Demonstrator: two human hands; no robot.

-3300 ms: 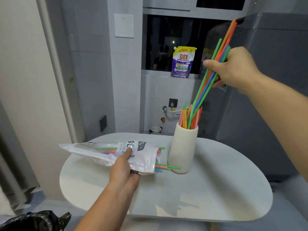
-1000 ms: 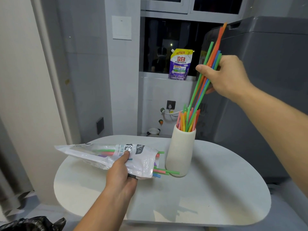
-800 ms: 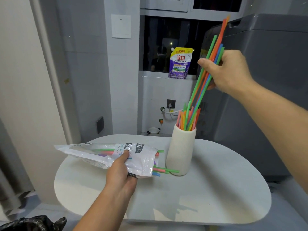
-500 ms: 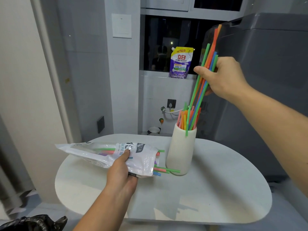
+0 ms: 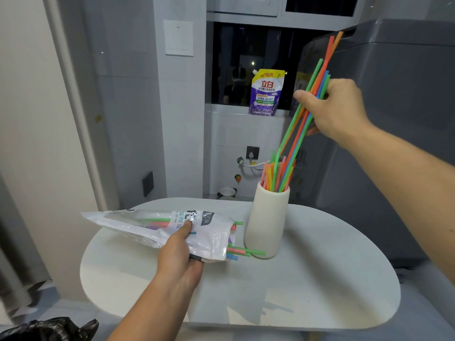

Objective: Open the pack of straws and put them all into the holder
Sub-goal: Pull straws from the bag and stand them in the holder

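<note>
A cream ribbed holder (image 5: 268, 221) stands upright on the white table (image 5: 320, 279), with several coloured straws in it. My right hand (image 5: 337, 109) is shut on a bundle of long straws (image 5: 296, 136) above the holder; their lower ends are inside its mouth and the bundle leans up to the right. The clear straw pack (image 5: 157, 226) lies on the table left of the holder, with a few straws (image 5: 242, 252) poking out of its open right end. My left hand (image 5: 181, 257) grips the pack near that end.
A grey appliance (image 5: 394, 131) rises close behind the table on the right. A purple detergent pouch (image 5: 267, 92) stands on the window ledge. A black plastic bag (image 5: 46, 329) lies on the floor at the lower left. A grey wall is on the left.
My right hand has lowered the bundle a little, so the straws' lower ends have gone into the holder's mouth. My left hand and the pack have stayed in place.
</note>
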